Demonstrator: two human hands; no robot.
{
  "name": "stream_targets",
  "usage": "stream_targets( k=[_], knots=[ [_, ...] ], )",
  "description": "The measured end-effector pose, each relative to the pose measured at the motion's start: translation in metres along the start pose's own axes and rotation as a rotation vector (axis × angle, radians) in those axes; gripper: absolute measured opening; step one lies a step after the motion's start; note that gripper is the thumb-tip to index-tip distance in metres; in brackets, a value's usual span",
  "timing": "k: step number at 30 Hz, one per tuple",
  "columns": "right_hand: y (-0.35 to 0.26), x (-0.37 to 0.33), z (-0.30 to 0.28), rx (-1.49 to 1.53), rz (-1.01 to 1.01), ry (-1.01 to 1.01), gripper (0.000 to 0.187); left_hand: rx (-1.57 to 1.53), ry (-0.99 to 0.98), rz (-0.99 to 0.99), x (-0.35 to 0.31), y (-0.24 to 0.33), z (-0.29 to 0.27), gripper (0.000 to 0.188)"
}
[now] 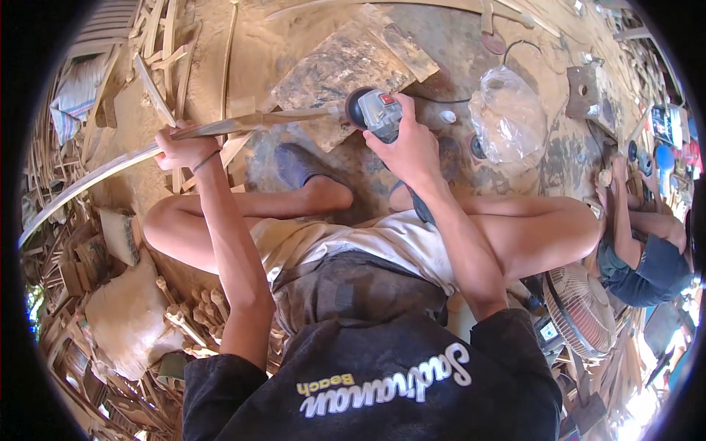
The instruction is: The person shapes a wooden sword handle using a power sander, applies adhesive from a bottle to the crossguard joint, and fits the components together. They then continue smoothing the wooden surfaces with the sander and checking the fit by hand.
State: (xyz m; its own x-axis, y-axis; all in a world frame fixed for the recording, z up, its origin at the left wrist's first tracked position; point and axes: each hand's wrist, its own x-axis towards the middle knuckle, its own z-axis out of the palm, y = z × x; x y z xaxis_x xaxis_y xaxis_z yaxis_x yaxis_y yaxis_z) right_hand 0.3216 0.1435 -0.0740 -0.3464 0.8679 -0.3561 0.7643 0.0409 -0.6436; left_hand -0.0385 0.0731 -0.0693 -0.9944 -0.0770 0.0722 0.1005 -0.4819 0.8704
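My left hand (pixel 186 150) is closed around a long, thin piece of wood (pixel 257 121). One end of that wood runs out to the far left, curving in the fisheye picture. The other end reaches the dark disc of an angle grinder (pixel 384 112), which looks to be touching or very close to it. My right hand (pixel 415 151) grips the grey grinder body from its right side, with a red patch on top. Whether the disc spins cannot be told. Beneath the grinder lies a stained, dusty board (pixel 331 70) on the floor.
A clear plastic bag (pixel 507 114) sits right of the grinder, whose cord runs that way. Wood sticks (pixel 165 44) lie at the left, with a pale sack (pixel 129 312) nearer me. A fan (pixel 579 309) stands at the right, close to another person (pixel 647 257). My legs are crossed.
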Motion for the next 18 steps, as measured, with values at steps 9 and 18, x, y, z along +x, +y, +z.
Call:
stream_targets(
  k=[9, 18],
  knots=[
    [-0.001, 0.001, -0.004, 0.005, -0.022, -0.029, 0.080, -0.005, -0.021, 0.001, 0.009, -0.008, -0.002, 0.023],
    [0.012, 0.005, -0.010, 0.060, 0.015, 0.044, 0.075, 0.253, 0.203, -0.049, 0.030, -0.034, -0.016, 0.025]
  ],
)
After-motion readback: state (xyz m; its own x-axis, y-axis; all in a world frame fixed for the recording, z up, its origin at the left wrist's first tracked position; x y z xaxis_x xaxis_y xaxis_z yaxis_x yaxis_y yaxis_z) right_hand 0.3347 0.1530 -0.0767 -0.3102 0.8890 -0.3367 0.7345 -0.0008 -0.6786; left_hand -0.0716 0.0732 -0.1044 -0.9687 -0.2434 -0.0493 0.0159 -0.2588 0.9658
